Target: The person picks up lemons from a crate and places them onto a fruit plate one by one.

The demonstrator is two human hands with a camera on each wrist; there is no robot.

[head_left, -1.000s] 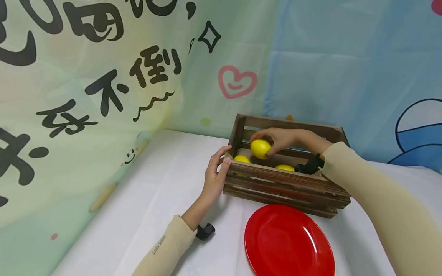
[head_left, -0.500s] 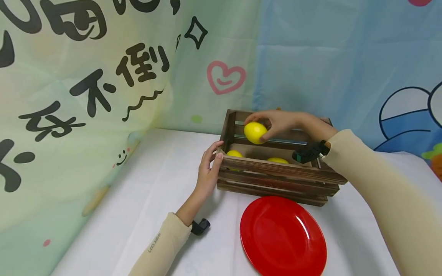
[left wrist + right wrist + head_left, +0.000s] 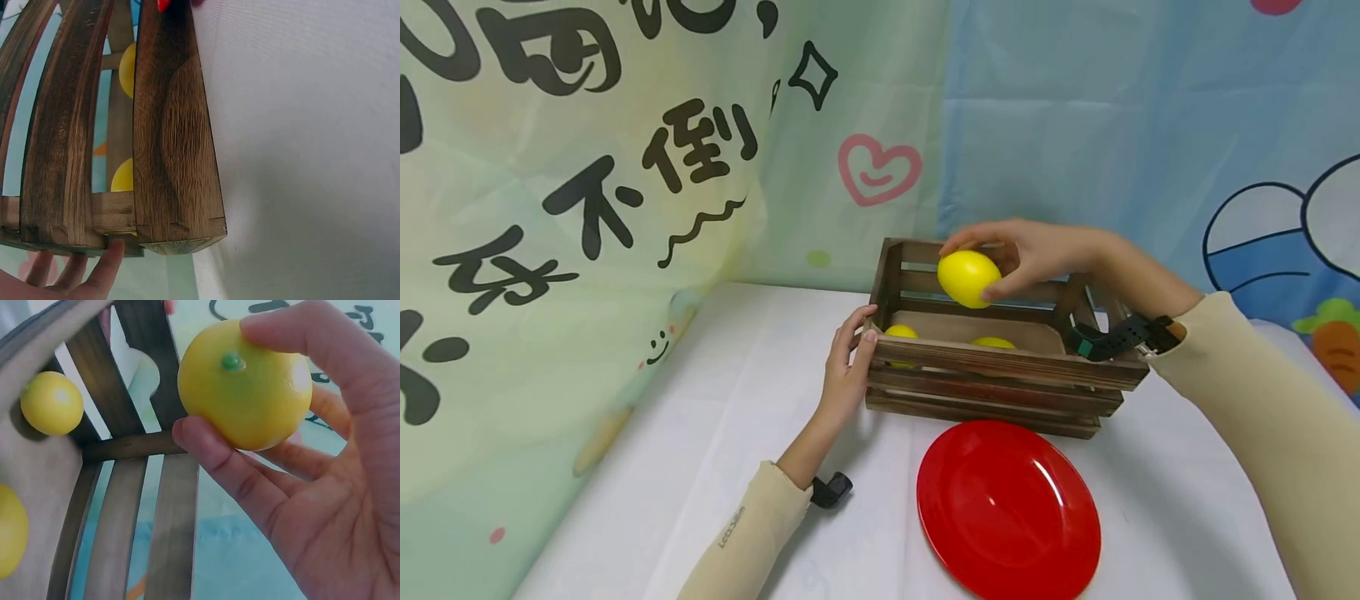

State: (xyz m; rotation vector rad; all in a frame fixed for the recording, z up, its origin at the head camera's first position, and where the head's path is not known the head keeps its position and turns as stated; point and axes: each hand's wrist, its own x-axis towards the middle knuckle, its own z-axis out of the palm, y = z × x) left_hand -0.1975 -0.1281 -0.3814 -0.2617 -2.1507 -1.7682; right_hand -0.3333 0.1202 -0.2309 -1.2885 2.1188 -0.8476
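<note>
My right hand (image 3: 1037, 250) holds a yellow lemon (image 3: 967, 278) between thumb and fingers, above the wooden crate (image 3: 985, 379). In the right wrist view, the held lemon (image 3: 244, 387) shows a small green stem end. Two more lemons lie inside the crate: one lemon (image 3: 901, 332) near the left end, the other lemon (image 3: 995, 342) towards the middle, both partly hidden by the front slats. At the crate's left end, my left hand (image 3: 846, 362) grips the corner. The left wrist view shows its fingers (image 3: 107, 265) against the slat ends.
In front of the crate, a red plate (image 3: 1007, 508) sits on the white tablecloth (image 3: 715, 433). A printed cloth backdrop (image 3: 1037, 150) stands close behind the crate and along the left side.
My right hand has raised the lemon from inside the crate to above it. The left hand stays at the crate's corner. The head view has shifted slightly.
</note>
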